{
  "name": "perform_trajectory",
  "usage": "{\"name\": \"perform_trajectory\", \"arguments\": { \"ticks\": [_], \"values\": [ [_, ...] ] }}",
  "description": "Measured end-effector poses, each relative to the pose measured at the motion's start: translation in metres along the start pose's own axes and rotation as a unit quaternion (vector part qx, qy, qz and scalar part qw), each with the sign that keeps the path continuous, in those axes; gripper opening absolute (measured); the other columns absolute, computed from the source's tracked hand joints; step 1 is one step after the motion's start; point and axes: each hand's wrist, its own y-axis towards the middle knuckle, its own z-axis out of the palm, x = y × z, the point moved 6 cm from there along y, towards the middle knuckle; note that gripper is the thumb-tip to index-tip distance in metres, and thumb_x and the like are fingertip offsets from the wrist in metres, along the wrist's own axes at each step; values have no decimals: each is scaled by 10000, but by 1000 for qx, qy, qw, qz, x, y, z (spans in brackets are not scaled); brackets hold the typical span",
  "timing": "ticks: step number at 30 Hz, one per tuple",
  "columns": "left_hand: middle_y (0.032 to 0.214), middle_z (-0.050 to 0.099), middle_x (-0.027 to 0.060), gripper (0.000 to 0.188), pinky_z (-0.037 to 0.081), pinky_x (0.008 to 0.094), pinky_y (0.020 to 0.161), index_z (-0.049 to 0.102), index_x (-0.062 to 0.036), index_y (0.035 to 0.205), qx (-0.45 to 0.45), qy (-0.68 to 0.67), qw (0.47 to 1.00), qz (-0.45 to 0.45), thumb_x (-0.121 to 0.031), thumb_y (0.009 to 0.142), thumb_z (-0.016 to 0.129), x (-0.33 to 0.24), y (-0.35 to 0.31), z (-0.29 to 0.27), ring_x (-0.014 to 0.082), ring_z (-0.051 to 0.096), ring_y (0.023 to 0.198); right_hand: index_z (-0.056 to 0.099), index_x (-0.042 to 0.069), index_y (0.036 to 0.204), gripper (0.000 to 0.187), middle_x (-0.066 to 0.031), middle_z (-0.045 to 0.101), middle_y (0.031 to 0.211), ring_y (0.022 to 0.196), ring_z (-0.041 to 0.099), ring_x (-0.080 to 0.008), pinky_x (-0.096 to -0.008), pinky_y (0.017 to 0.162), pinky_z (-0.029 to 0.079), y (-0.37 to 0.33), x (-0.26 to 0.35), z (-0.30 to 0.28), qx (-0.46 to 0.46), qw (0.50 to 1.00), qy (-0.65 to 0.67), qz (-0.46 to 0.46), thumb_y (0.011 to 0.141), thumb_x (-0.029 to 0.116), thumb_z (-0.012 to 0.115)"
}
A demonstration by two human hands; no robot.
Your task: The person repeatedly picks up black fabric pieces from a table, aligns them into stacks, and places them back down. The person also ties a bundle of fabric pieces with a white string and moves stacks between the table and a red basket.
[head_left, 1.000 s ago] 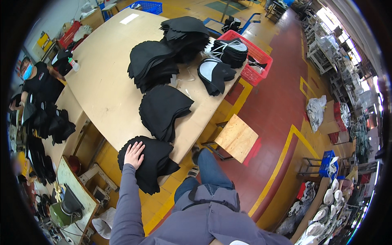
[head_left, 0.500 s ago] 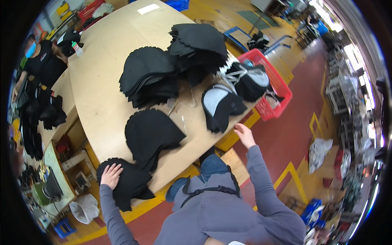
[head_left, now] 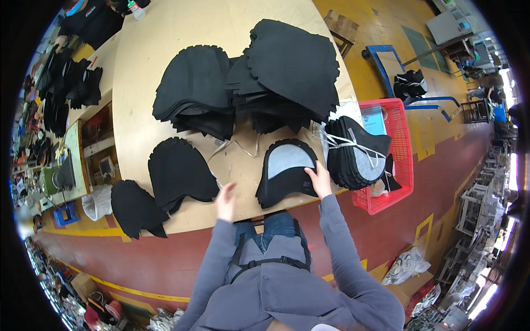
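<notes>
A stack of black curved fabric pieces with a light grey panel (head_left: 289,160) lies near the table's front edge. My right hand (head_left: 321,181) is at its right edge, thumb on top and the other fingers partly hidden, seeming to grip it. My left hand (head_left: 225,203) hovers at the table edge, blurred, with nothing visible in it. Left of it lie a scalloped black fabric piece (head_left: 179,171) and a smaller black stack (head_left: 135,207). Behind them stand two tall piles of black fabric pieces, one on the left (head_left: 192,83) and one on the right (head_left: 295,66).
A bundle tied with white string (head_left: 353,154) lies at the table's right edge, beside a red plastic basket (head_left: 407,165). Beyond stands a blue-framed trolley (head_left: 386,69). At far left a person (head_left: 91,25) is by more black pieces, near a bottle (head_left: 136,10).
My left hand has left the small black stack at the left and moved right. My right hand has reached the grey-panelled stack. The view has turned and shifted.
</notes>
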Motion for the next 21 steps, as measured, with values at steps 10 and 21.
{"name": "perform_trajectory", "arguments": {
  "ticks": [10, 21],
  "values": [
    [1534, 279, 284, 1365, 276, 441, 1183, 213, 59, 1505, 158, 94, 944, -274, -630, 535, 881, 56, 71, 131, 380, 278, 1447, 378, -28, 1451, 941, -222, 550, 1348, 1212, 568, -276, -351, 1037, 444, 18, -45, 6, 239, 917, 233, 220, 729, 342, 855],
    [1236, 496, 258, 989, 394, 412, 1070, 550, 111, 1221, 230, 262, 935, -70, -580, 586, 863, 23, 48, 111, 384, 472, 1235, 464, -35, 1362, 856, -223, 567, 1299, 1229, 548, -288, -385, 1038, 429, -22, -69, 25, 232, 945, 175, 154, 691, 309, 869]
  ]
}}
